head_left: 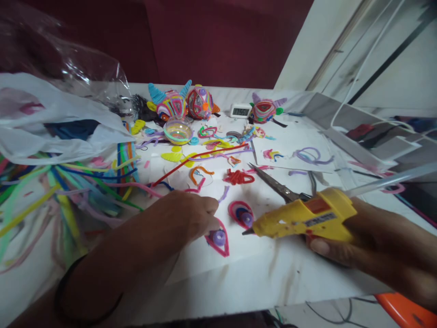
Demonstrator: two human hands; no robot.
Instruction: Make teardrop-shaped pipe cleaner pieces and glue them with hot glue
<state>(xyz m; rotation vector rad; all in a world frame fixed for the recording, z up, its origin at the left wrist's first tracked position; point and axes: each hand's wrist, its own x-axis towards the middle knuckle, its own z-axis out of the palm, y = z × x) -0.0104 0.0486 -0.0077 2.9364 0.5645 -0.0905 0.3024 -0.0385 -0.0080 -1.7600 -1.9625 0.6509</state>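
My right hand (pixel 336 250) is wrapped round a yellow glue gun (pixel 303 216), its dark nozzle pointing left, just below a round pink and blue piece with a purple centre (pixel 241 214). My left hand (pixel 194 214) is closed, fingers pressed down at the upper left edge of a pointed pink-outlined piece with a purple coil (pixel 223 248). Whether those fingers pinch anything is hidden. Both pieces lie on white paper. Behind the glue gun lie scissors (pixel 278 186), blades pointing up and left. A tangled red pipe cleaner (pixel 239 176) sits farther back.
Colourful pipe cleaners (pixel 68 196) and a white plastic bag (pixel 61 118) fill the left side. At the back are decorated balls (pixel 201 102), a clear bowl (pixel 178 132) and a small digital clock (pixel 240 110). A grey tray (pixel 351 132) stands right.
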